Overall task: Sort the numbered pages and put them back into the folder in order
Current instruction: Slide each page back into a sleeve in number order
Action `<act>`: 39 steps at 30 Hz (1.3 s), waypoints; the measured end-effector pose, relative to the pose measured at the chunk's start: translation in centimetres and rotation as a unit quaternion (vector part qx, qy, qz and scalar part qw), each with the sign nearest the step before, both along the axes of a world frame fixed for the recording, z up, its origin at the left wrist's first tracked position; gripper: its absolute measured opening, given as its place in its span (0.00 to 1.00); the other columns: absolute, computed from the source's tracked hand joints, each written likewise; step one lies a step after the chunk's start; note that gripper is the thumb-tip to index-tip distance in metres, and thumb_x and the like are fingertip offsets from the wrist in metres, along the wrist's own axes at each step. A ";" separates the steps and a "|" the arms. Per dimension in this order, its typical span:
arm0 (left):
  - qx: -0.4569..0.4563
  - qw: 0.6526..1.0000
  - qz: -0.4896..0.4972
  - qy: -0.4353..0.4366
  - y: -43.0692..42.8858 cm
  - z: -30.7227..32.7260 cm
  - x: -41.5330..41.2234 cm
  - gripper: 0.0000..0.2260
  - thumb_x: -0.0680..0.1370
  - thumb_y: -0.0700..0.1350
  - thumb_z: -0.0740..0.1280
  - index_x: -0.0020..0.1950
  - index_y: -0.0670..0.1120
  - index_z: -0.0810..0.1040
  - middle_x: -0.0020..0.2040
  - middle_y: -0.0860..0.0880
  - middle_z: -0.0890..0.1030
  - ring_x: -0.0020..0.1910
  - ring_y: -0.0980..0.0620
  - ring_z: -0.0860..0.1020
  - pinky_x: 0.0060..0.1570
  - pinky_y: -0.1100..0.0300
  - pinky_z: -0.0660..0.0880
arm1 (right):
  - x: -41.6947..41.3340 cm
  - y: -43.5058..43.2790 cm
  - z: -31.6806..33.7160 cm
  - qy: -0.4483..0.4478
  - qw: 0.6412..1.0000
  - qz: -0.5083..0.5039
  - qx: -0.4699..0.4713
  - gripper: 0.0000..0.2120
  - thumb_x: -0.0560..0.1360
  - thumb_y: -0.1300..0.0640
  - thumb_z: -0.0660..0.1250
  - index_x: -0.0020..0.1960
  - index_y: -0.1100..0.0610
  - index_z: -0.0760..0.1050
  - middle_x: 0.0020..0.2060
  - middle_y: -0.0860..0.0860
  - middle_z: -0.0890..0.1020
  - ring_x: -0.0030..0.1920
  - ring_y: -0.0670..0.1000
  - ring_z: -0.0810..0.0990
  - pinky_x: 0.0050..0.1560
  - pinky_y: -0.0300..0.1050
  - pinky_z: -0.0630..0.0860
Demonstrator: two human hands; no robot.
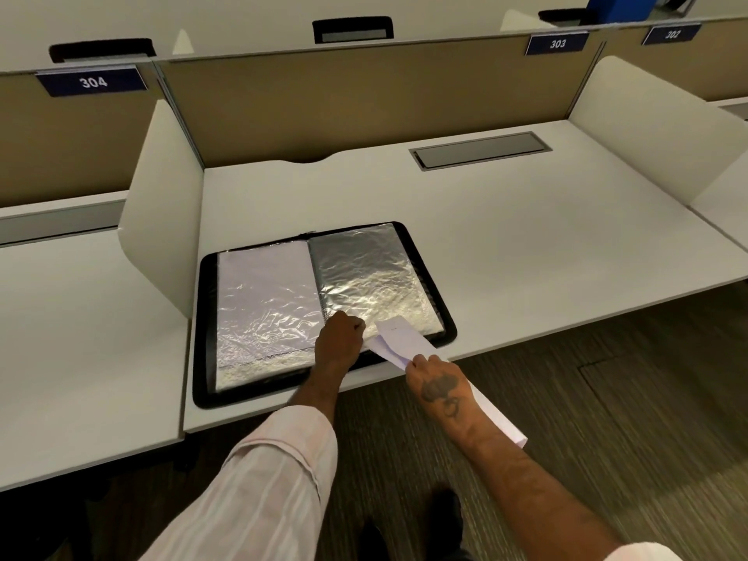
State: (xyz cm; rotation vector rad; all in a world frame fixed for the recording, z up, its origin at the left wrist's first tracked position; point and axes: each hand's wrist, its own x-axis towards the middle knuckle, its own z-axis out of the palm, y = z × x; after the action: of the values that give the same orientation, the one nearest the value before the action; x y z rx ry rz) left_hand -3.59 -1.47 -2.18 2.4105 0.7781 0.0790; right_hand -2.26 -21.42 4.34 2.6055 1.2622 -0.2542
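A black folder (pixel 204 330) lies open on the white desk (pixel 526 236), its clear plastic sleeves shining. The left sleeve (pixel 263 301) holds a white page; the right sleeve (pixel 372 273) looks dark behind the plastic. My left hand (pixel 340 342) pinches the near bottom edge of the right sleeve. My right hand (pixel 439 384) grips a stack of white pages (pixel 398 340), whose far end lies over the folder's near right corner while the near end sticks out past the desk edge. A faint mark shows on the top page; I cannot read it.
White side dividers (pixel 162 220) stand left and right of the desk, with a tan back panel (pixel 364 99). A grey cable hatch (pixel 481 149) sits at the back right. Signs read 304, 303 and 302. Carpet floor lies below the desk edge.
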 end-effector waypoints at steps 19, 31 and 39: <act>0.217 0.970 -0.109 0.009 -0.7 0.6 -1.5 0.10 0.81 0.44 0.61 0.53 0.46 0.82 0.51 0.47 0.77 0.50 0.46 0.77 0.43 0.53 0.73 | -0.1 6.3 -1.3 0.092 0.991 -0.059 0.078 0.26 0.74 0.47 0.71 0.66 0.59 0.71 0.56 0.56 0.78 0.55 0.56 0.79 0.52 0.46 0.74; 0.217 0.973 -0.066 -0.029 -2.0 -0.4 -1.6 0.07 0.76 0.42 0.67 0.39 0.45 0.80 0.39 0.49 0.76 0.34 0.49 0.75 0.31 0.54 0.76 | 3.6 1.6 -1.9 0.288 0.815 -0.342 0.370 0.13 0.77 0.64 0.66 0.62 0.61 0.78 0.60 0.55 0.79 0.57 0.49 0.77 0.54 0.31 0.70; 0.227 0.971 -0.075 -0.027 -2.0 -1.6 -1.4 0.03 0.73 0.42 0.71 0.40 0.47 0.80 0.39 0.50 0.78 0.34 0.49 0.78 0.28 0.56 0.73 | 5.3 1.7 -2.5 0.290 0.759 -0.441 0.381 0.08 0.75 0.61 0.70 0.49 0.59 0.71 0.45 0.52 0.76 0.39 0.46 0.75 0.31 0.34 0.67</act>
State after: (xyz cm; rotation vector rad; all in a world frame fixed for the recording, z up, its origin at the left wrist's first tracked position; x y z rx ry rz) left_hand -4.99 -3.51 -3.76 2.8779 0.5974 0.2895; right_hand 3.02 -19.67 1.82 3.8854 0.0107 -0.9272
